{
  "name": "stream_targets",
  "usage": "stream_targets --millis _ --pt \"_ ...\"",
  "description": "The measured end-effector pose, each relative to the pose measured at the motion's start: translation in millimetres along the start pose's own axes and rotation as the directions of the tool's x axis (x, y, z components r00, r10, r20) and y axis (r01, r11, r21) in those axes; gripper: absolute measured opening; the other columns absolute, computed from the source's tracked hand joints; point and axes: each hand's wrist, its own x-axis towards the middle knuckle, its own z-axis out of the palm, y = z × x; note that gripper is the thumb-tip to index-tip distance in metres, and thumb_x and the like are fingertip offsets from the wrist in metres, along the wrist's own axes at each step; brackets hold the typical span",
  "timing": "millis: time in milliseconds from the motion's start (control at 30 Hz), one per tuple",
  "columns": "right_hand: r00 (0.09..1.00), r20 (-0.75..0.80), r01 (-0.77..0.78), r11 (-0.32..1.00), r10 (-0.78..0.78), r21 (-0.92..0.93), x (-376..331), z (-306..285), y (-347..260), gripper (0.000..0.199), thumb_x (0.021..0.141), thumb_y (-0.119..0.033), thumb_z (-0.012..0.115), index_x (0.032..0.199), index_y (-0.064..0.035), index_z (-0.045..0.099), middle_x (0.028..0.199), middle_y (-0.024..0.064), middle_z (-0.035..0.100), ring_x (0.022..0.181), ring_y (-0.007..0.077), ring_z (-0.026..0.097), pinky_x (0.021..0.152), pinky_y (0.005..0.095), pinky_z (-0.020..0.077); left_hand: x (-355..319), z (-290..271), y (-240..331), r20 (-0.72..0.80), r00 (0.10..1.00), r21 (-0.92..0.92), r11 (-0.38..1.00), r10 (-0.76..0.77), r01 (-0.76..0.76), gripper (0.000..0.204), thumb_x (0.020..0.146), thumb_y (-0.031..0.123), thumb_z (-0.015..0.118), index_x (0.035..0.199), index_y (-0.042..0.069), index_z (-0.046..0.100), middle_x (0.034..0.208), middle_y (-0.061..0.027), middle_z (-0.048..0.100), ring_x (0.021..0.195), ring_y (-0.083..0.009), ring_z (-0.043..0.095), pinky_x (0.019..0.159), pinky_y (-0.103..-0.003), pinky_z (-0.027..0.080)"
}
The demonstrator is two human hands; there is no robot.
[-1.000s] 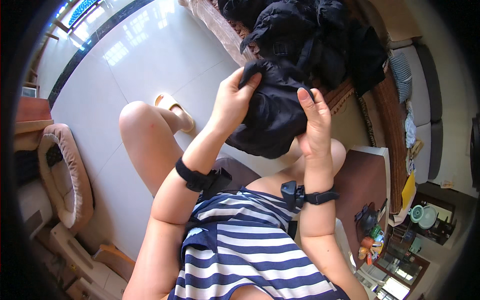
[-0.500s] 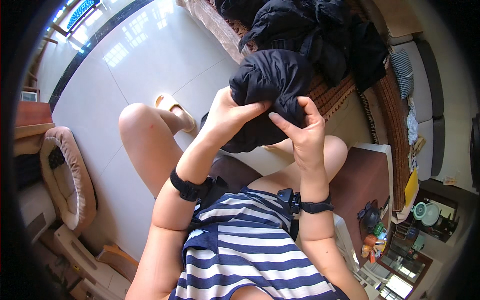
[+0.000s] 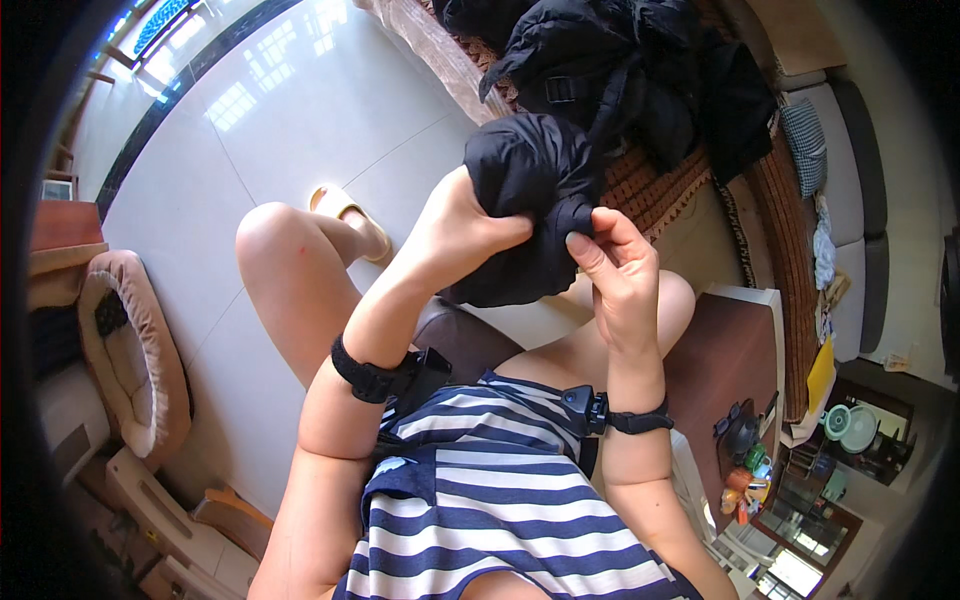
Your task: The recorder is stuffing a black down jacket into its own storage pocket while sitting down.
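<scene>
A black garment (image 3: 530, 150) is held bunched in the air before the knees, near the closest edge of a brown woven mat (image 3: 655, 205). It is grasped at left by the left hand (image 3: 465, 228), thumb across, fingers hidden by cloth. Its right edge is pinched between thumb and bent fingers of the right hand (image 3: 625, 280). One second earlier, the cloth was spread wider between both hands.

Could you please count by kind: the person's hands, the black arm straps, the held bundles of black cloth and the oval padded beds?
Hands: 2 (left hand, right hand)
Black arm straps: 2 (left strap, right strap)
Bundle of black cloth: 1
Oval padded bed: 1
Total: 6
</scene>
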Motion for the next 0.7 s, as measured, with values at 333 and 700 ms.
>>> stream_targets --millis 333,700 --pt "0.984 -0.167 0.064 0.996 -0.054 0.059 13.8 2.9 11.7 0.013 0.081 -0.005 0.064 0.091 -0.0023 0.058 0.069 -0.0021 0.055 0.041 0.0003 0.037 0.034 0.0172 0.0253 1.1 7.5 -1.2 0.037 0.999 -0.152 0.988 0.031 -0.026 0.04 0.071 0.008 0.074 0.104 -0.003 0.056 0.097 -0.0049 0.062 0.089 -0.0109 0.056 0.08 -0.026 0.047" --pt "0.995 -0.097 -0.026 0.995 0.035 0.094 15.4 1.1 13.6 0.012 0.079 -0.002 0.065 0.089 -0.0018 0.057 0.072 -0.0017 0.055 0.051 0.0024 0.044 0.04 0.0159 0.0333 7.7 0.8 -11.9 -0.111 0.992 0.044 0.997 0.064 -0.06 0.032 0.068 -0.001 0.064 0.099 -0.004 0.056 0.09 -0.0072 0.062 0.082 -0.0128 0.057 0.076 -0.027 0.046"
